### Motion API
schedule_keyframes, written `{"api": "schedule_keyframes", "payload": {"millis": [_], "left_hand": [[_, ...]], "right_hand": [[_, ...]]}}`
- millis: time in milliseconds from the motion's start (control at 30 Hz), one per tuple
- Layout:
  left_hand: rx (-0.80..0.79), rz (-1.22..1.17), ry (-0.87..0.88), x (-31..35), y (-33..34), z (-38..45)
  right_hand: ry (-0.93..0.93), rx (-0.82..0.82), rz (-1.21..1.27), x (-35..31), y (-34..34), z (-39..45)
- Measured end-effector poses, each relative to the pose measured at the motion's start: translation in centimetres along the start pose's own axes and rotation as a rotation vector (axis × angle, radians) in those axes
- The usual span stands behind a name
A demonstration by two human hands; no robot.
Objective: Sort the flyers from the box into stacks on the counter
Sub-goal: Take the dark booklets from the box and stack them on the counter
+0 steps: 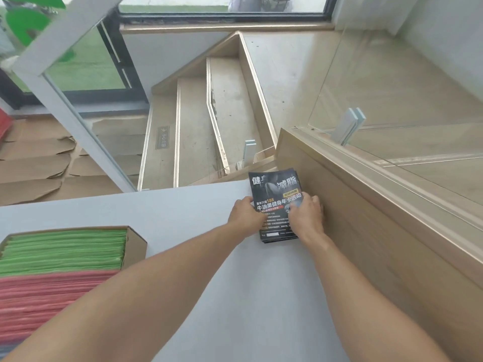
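Black flyer stack (277, 202) lies flat on the grey tabletop (198, 257), at its far right, long right edge just beside the wooden ledge (366, 218). Long axis runs away from the person, tilted slightly left at the far end; the headline end points away toward the stairs (209, 113), the printed face is up, and the far end reaches slightly past the tabletop's far edge.

Left hand (245, 214) rests on the stack's left edge, fingers curled over it. Right hand (305, 214) lies on the right half of the top sheet, fingers bent down onto the print. Both appear to press and square the stack; cannot tell whether either thumb is tucked under the edge.

Cardboard box (136, 244) sits near left, well apart from the stack, with green flyers (65, 249) and red flyers (47, 296) stacked inside, edges showing.

Handling judgement: glossy sheets, light singly, so likely slippery against each other, and the pile may fan or slide if pushed from one side only. As a block it should be fairly stiff but bends if lifted by one end. Best hold: both long edges pinched at mid-length, or palms squaring opposite sides.

Progress judgement: one pile started; box looks largely full.
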State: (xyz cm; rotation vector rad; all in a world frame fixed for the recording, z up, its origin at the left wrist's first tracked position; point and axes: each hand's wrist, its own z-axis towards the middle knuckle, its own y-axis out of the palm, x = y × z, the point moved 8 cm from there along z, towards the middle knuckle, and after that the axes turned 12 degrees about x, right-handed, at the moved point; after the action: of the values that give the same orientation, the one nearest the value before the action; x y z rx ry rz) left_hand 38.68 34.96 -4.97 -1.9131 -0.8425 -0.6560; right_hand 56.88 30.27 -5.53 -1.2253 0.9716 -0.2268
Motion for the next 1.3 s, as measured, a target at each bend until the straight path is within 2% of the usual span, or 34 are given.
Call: {"api": "schedule_keyframes", "payload": {"millis": [67, 167, 300, 400, 567, 733, 867, 967, 1100, 1200, 1300], "left_hand": [[0.003, 0.063, 0.005, -0.3, -0.1, -0.3], [-0.037, -0.082, -0.043, -0.9, 0.8, -1.6], [-0.113, -0.291, -0.097, -0.3, 2.0, -3.4], [-0.159, -0.353, -0.154, 0.4, 2.2, -3.5], [-0.173, -0.334, -0.155, 0.8, 2.2, -3.4], [-0.19, -0.354, -0.141, 0.7, 2.2, -3.6], [-0.187, -0.396, -0.144, 0.0, 1.0, -3.9], [-0.148, -0.406, -0.161, -1.9, -0.5, -4.1], [-0.055, -0.492, -0.186, -5.4, -3.2, -6.0], [0.077, -0.536, -0.093, -6.7, -6.4, -8.7], [0.287, -0.551, 0.058, -7.9, -10.7, -12.6]], "right_hand": [[-0.027, 0.035, -0.104, 0.0, -0.2, -0.1], [-0.089, 0.063, -0.176, -0.5, -0.4, -0.4], [0.056, -0.17, 0.017, -0.1, 1.3, -0.4], [0.073, -0.216, -0.032, 0.1, 1.4, 0.0], [0.058, -0.223, -0.136, 0.1, 1.2, 0.3], [0.069, -0.224, -0.123, 0.2, 1.0, 0.1], [-0.029, -0.115, -0.103, -0.8, -0.1, -0.6], [-0.154, -0.044, -0.149, -2.9, -1.3, -2.2], [-0.247, -0.103, -0.058, -6.0, -0.6, -6.2], [-0.367, -0.157, 0.038, -8.5, 0.6, -10.2], [-0.491, -0.181, 0.169, -11.4, 1.1, -14.8]]}}
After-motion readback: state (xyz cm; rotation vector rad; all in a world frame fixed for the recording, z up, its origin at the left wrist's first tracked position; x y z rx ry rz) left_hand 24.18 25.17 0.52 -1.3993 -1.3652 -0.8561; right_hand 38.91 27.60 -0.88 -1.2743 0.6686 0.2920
